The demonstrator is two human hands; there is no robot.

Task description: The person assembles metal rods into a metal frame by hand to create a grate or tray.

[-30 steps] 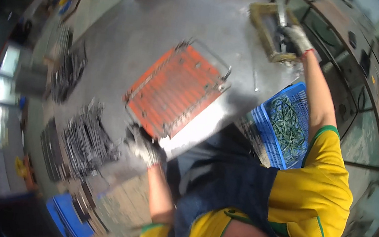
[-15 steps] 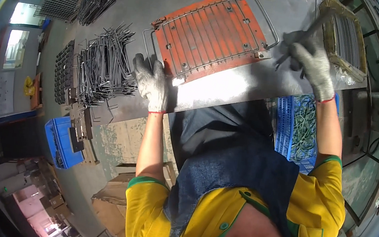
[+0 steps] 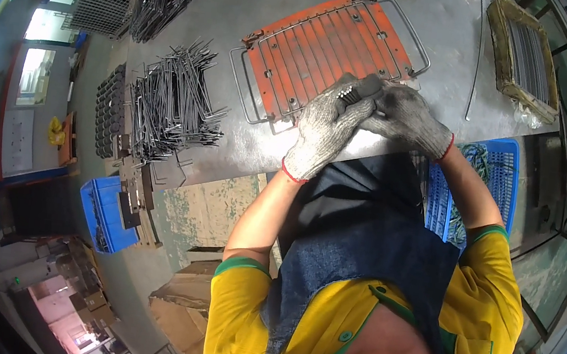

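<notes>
Both gloved hands, the left hand point(image 3: 323, 127) and right hand point(image 3: 404, 118), are gripping a bundle of short metal rods point(image 3: 352, 92) together over the orange jig point(image 3: 327, 51) on the tabletop point(image 3: 262, 4).

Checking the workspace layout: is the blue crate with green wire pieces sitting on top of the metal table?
No. The blue crate sits below the metal table edge, beside the person's right arm, not on its surface.

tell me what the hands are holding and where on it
Both gloved hands, left hand and right hand, close on a small bundle of thin metal rods, gripped at its ends, above the orange jig.
</notes>
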